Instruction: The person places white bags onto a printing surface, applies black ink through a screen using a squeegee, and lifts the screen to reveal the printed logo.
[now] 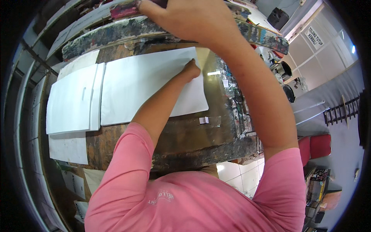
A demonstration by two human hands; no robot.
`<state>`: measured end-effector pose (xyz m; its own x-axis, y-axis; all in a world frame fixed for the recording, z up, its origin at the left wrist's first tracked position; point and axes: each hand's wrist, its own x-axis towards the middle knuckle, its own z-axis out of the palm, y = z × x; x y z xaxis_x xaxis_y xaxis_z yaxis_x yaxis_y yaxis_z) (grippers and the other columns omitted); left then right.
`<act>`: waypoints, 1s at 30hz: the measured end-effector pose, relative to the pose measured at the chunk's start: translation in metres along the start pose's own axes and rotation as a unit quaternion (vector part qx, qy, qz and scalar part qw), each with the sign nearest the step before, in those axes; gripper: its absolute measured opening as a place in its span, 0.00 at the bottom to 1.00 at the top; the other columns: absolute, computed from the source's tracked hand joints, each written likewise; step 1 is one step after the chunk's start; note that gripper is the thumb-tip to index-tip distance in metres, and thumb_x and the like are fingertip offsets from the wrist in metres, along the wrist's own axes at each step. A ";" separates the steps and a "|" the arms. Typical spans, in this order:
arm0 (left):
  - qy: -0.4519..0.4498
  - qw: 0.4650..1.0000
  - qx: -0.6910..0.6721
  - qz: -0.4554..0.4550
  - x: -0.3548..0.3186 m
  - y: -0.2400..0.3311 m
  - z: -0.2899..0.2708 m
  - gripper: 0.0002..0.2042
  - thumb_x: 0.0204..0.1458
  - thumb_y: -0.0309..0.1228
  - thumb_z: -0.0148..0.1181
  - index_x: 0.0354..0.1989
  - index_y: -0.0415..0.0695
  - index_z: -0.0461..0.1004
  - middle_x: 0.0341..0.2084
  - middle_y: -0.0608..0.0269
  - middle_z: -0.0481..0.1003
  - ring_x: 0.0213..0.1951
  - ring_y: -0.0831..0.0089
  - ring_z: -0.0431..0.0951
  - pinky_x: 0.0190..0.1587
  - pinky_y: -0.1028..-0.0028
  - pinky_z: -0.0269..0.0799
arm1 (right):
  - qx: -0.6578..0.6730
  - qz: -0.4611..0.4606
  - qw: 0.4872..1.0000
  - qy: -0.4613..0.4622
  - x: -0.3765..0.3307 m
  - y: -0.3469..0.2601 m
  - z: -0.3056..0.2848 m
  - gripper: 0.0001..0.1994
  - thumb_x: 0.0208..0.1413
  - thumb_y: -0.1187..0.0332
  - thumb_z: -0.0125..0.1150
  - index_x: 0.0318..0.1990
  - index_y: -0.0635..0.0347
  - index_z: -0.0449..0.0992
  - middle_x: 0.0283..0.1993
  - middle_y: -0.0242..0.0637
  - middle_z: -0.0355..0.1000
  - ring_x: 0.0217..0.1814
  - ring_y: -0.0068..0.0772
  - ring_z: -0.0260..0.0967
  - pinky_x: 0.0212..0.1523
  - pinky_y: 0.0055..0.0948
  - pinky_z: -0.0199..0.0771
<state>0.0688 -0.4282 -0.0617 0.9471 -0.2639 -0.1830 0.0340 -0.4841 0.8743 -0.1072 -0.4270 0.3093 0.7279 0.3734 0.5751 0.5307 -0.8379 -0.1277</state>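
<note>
My left hand [191,70] rests with curled fingers on the far edge of a large white sheet [147,89], near its far right corner. The sheet lies flat on a paint-stained worktable [185,143]. My right hand [185,19] reaches further out and grips the edge of a long frame [116,33] smeared with dried paint, which stands raised behind the sheet. Both arms wear pink short sleeves.
A stack of white sheets [71,102] with a slot cut in the top one lies left of the large sheet, more white paper under it. A small white tag [203,120] sits on the table. Red chairs [319,147] and dark pots [285,69] stand on the right.
</note>
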 end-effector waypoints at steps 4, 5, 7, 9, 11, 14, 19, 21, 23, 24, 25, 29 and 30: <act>-0.018 1.000 0.005 0.009 -0.015 0.029 0.024 0.40 0.48 0.16 0.51 0.76 0.39 0.56 0.69 0.40 0.66 0.68 0.49 0.69 0.64 0.61 0.72 | 0.010 0.051 0.995 -0.081 0.009 -0.006 -0.024 0.29 0.64 0.48 0.49 0.34 0.71 0.82 0.31 0.60 0.79 0.41 0.58 0.81 0.50 0.48 0.78; -0.013 1.000 0.016 0.020 -0.017 0.030 0.030 0.40 0.48 0.16 0.51 0.76 0.39 0.55 0.69 0.40 0.66 0.68 0.49 0.69 0.64 0.61 0.72 | 0.007 0.050 0.996 -0.067 0.008 -0.006 -0.020 0.29 0.64 0.48 0.49 0.35 0.71 0.82 0.31 0.60 0.79 0.41 0.57 0.81 0.50 0.47 0.78; -0.016 0.999 -0.011 0.037 -0.003 0.022 0.044 0.40 0.48 0.16 0.52 0.76 0.40 0.56 0.69 0.41 0.66 0.68 0.49 0.69 0.65 0.62 0.71 | -0.001 0.014 1.000 0.004 0.002 -0.005 -0.004 0.28 0.64 0.49 0.49 0.35 0.71 0.82 0.31 0.60 0.79 0.42 0.57 0.80 0.51 0.47 0.78; 0.019 0.997 -0.016 0.079 0.034 -0.008 0.061 0.39 0.49 0.17 0.52 0.76 0.40 0.56 0.69 0.41 0.66 0.68 0.49 0.69 0.66 0.62 0.71 | 0.001 -0.025 0.999 0.036 0.007 -0.006 0.009 0.28 0.65 0.49 0.48 0.36 0.71 0.82 0.31 0.59 0.79 0.42 0.57 0.80 0.51 0.46 0.78; 0.025 0.997 -0.008 0.075 0.043 -0.005 0.076 0.38 0.50 0.17 0.53 0.75 0.39 0.57 0.68 0.40 0.67 0.68 0.49 0.69 0.66 0.61 0.71 | -0.005 -0.024 1.000 0.009 0.015 0.002 0.012 0.29 0.66 0.49 0.48 0.35 0.71 0.82 0.31 0.58 0.79 0.42 0.56 0.80 0.50 0.46 0.78; 0.002 0.999 0.016 0.034 0.027 0.025 0.099 0.36 0.51 0.18 0.53 0.73 0.38 0.59 0.67 0.39 0.68 0.68 0.48 0.69 0.66 0.61 0.70 | -0.007 -0.022 1.000 0.001 0.003 0.011 0.000 0.29 0.66 0.48 0.48 0.33 0.71 0.81 0.29 0.55 0.79 0.38 0.53 0.80 0.46 0.45 0.78; -0.011 0.999 0.028 0.039 0.023 0.038 0.104 0.32 0.52 0.19 0.55 0.70 0.35 0.62 0.64 0.37 0.70 0.65 0.47 0.72 0.64 0.59 0.72 | 0.032 0.055 0.987 -0.150 0.016 -0.005 -0.024 0.30 0.69 0.48 0.45 0.27 0.66 0.79 0.24 0.46 0.77 0.28 0.41 0.77 0.37 0.42 0.79; -0.014 0.998 0.021 0.056 0.021 0.043 0.118 0.32 0.51 0.20 0.56 0.69 0.33 0.62 0.62 0.36 0.71 0.64 0.46 0.73 0.63 0.58 0.72 | 0.013 0.099 0.980 -0.170 0.017 -0.006 -0.026 0.30 0.70 0.49 0.44 0.25 0.64 0.79 0.22 0.43 0.75 0.27 0.37 0.75 0.35 0.41 0.79; 0.019 0.997 0.046 0.062 0.041 0.025 0.112 0.31 0.52 0.21 0.57 0.67 0.32 0.63 0.61 0.34 0.72 0.63 0.45 0.74 0.63 0.57 0.73 | 0.005 0.099 0.978 -0.184 0.026 -0.026 -0.023 0.30 0.70 0.49 0.44 0.24 0.63 0.79 0.21 0.41 0.75 0.26 0.35 0.75 0.34 0.40 0.79; 0.017 0.995 0.059 0.073 0.039 0.031 0.115 0.30 0.52 0.21 0.57 0.67 0.32 0.63 0.60 0.34 0.72 0.62 0.44 0.74 0.62 0.57 0.73 | 0.003 0.101 0.978 -0.184 0.026 -0.023 -0.023 0.30 0.70 0.49 0.43 0.24 0.63 0.79 0.21 0.41 0.74 0.26 0.35 0.74 0.34 0.40 0.79; 0.004 0.996 0.065 0.068 0.036 0.036 0.119 0.28 0.52 0.22 0.57 0.65 0.32 0.64 0.59 0.34 0.73 0.62 0.44 0.75 0.62 0.56 0.73 | 0.024 0.071 0.982 -0.175 0.021 -0.013 -0.024 0.30 0.70 0.49 0.44 0.24 0.63 0.79 0.21 0.41 0.74 0.25 0.35 0.74 0.34 0.40 0.79; 0.002 0.996 0.074 0.058 0.030 0.039 0.125 0.23 0.54 0.24 0.57 0.60 0.33 0.67 0.57 0.35 0.75 0.60 0.43 0.76 0.62 0.54 0.74 | 0.040 -0.028 0.997 -0.063 0.001 0.001 -0.014 0.29 0.70 0.50 0.45 0.26 0.66 0.80 0.21 0.43 0.75 0.26 0.38 0.76 0.36 0.40 0.80; 0.010 0.996 0.072 0.060 0.029 0.039 0.124 0.22 0.55 0.25 0.56 0.59 0.34 0.68 0.56 0.35 0.75 0.60 0.43 0.77 0.61 0.54 0.74 | 0.037 -0.048 0.998 -0.027 -0.002 0.003 -0.010 0.29 0.70 0.50 0.45 0.27 0.67 0.80 0.21 0.44 0.76 0.27 0.40 0.77 0.37 0.41 0.80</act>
<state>0.0583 -0.5587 -0.0889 0.9480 -0.3102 -0.0714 -0.1234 -0.5650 0.8158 -0.1115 -0.4343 0.3154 0.6936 0.4733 0.5430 0.6280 -0.7666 -0.1339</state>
